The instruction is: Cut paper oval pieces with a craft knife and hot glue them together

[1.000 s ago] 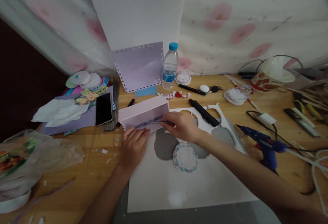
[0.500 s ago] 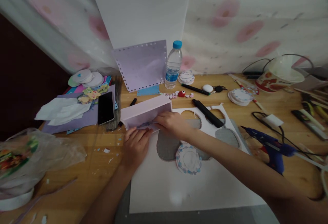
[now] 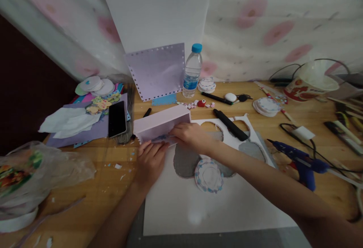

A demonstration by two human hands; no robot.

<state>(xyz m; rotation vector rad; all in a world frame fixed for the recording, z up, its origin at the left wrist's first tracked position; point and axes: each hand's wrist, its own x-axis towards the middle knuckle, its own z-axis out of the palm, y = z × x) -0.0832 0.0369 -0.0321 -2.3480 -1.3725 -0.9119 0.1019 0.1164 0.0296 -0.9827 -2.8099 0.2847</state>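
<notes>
A pale pink folded card (image 3: 159, 123) stands on the wooden table like an open trough, with a blue-purple strip along its inner face. My left hand (image 3: 151, 161) lies flat with its fingertips pressing the card's near flap. My right hand (image 3: 190, 136) reaches in from the right, fingertips on the strip inside the fold. I cannot see whether it holds anything. Both hands rest over a white sheet (image 3: 198, 210) with round holes cut in it. A round lace-edged disc (image 3: 208, 176) lies just under my right wrist.
A black marker (image 3: 230, 125) lies right of the card. A blue glue gun (image 3: 300, 161) sits at the right. A water bottle (image 3: 192, 72) and a lilac punched sheet (image 3: 157, 72) stand behind. A phone (image 3: 117, 118) and a plastic bag (image 3: 34, 172) lie at the left.
My right hand has slid left along the strip, and the thin dark tool seen in its fingers a second ago is hidden. My left hand has stayed put.
</notes>
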